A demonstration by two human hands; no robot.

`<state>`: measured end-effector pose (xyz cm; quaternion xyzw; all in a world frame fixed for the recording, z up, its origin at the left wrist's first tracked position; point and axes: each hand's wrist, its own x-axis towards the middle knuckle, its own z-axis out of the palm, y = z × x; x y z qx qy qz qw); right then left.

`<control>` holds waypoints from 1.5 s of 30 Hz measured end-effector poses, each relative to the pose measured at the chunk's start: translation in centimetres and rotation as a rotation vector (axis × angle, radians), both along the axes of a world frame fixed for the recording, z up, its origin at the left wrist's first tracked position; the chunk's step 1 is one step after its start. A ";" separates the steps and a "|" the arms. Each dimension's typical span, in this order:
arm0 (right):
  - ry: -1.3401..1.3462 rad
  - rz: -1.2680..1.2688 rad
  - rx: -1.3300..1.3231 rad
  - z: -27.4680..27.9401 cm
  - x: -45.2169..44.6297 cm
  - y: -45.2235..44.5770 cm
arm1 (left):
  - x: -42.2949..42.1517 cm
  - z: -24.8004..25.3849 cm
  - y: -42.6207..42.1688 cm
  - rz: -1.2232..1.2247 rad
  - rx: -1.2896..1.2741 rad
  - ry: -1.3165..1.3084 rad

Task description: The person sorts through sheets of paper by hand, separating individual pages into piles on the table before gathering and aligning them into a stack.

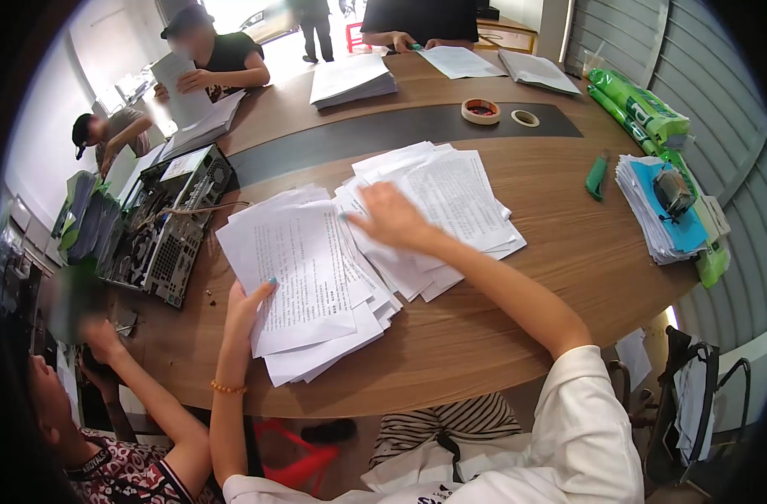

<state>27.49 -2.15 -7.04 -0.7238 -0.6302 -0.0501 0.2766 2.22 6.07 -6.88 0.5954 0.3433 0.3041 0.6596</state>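
Note:
My left hand (247,312) is closed on the left edge of a thick stack of printed papers (295,269), its thumb lying on the top sheet. The stack's sheets are fanned unevenly, and its lower corner lies near the table's front edge. Over a second, spread-out pile of printed papers (455,197) is my right hand (392,220), slightly blurred. Its thumb stands apart from the fingers and nothing shows in its grip. The two piles meet beneath that hand; whether it touches a sheet I cannot tell.
An opened computer case (169,227) stands left beside a seated person's arm (152,391). Tape rolls (481,111), a green cutter (597,175), bundled papers (652,210) and green packages (639,105) lie around the wooden table (543,244). People across the table handle papers.

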 end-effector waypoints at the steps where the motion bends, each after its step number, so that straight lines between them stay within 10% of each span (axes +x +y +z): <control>1: -0.090 -0.101 0.051 -0.4 2.4 0.1 | 0.0 -0.2 0.1 -0.004 0.019 -0.008; 16: -0.049 -0.719 -0.612 2.1 21.7 -13.8 | -0.5 -1.2 1.2 -0.023 0.076 -0.003; 32: 0.137 -0.212 0.453 2.8 17.5 -8.5 | -0.4 -0.5 0.5 -0.007 0.086 0.026; 36: 0.398 -0.157 0.613 4.9 13.4 -5.7 | -0.4 -0.3 0.5 -0.003 0.062 0.013; 45: 1.302 0.065 0.064 1.8 12.2 -3.9 | -0.4 -0.2 0.3 -0.071 0.056 -0.039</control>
